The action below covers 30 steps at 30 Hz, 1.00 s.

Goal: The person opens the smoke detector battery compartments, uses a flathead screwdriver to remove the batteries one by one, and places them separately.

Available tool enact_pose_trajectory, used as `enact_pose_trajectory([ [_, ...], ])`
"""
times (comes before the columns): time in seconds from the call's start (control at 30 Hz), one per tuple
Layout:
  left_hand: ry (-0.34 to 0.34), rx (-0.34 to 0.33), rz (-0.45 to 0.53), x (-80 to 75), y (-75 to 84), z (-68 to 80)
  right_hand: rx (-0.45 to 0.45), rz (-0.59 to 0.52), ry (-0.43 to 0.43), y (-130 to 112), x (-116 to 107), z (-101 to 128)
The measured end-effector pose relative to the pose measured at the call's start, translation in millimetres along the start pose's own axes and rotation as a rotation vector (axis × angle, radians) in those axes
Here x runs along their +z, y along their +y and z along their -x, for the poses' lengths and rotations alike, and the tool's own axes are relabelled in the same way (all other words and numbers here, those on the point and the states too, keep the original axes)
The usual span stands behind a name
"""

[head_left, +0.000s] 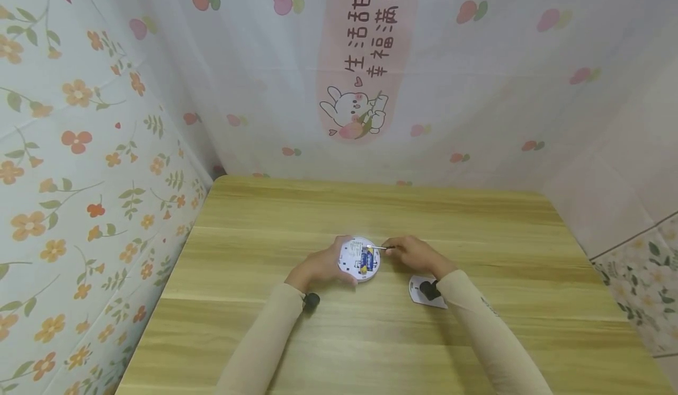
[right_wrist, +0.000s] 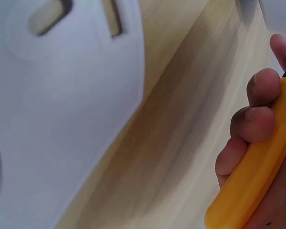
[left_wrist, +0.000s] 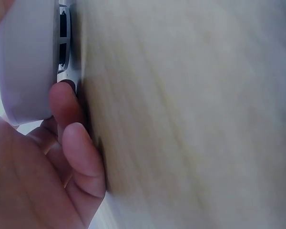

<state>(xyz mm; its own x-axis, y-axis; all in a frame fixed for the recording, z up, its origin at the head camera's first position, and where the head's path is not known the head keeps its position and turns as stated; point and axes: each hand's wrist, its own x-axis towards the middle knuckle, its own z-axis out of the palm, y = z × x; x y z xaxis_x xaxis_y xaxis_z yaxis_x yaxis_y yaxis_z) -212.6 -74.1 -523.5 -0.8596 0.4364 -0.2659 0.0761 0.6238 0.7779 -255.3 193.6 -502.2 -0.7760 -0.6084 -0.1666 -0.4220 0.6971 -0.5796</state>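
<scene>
My left hand point(head_left: 324, 264) grips the rim of a round white smoke detector point(head_left: 347, 264), its back facing up. Two blue-and-yellow batteries point(head_left: 366, 259) lie side by side in its open compartment. From the right, my right hand point(head_left: 413, 252) holds a screwdriver point(head_left: 378, 247), its metal shaft reaching over the upper end of the batteries. In the right wrist view the fingers wrap round its yellow handle point(right_wrist: 257, 176). Whether the tip touches the batteries I cannot tell. The left wrist view shows the detector's white side point(left_wrist: 26, 62) with curled fingers beneath it.
A white mounting plate point(head_left: 417, 292) with slots lies on the wooden table point(head_left: 371, 342), partly hidden under my right wrist; it looms large in the right wrist view. Patterned curtains point(head_left: 254, 89) hang behind and to the left of the table.
</scene>
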Motion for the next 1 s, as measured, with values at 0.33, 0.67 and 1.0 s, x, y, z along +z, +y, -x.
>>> enact_pose_trajectory([
  [0.33, -0.001, -0.013, -0.001, 1.3, -1.3, -0.3, 0.012, 0.170, 0.081, -2.8, 2.2, 4.2],
  [0.67, 0.004, -0.019, -0.016, 0.2, 0.1, 1.1, -0.082, 0.504, 0.231, -14.8, 0.2, 7.9],
  [1.0, 0.001, -0.036, 0.024, -0.1, 0.6, 1.5, -0.127, 0.702, 0.246, -28.0, -4.7, 5.9],
])
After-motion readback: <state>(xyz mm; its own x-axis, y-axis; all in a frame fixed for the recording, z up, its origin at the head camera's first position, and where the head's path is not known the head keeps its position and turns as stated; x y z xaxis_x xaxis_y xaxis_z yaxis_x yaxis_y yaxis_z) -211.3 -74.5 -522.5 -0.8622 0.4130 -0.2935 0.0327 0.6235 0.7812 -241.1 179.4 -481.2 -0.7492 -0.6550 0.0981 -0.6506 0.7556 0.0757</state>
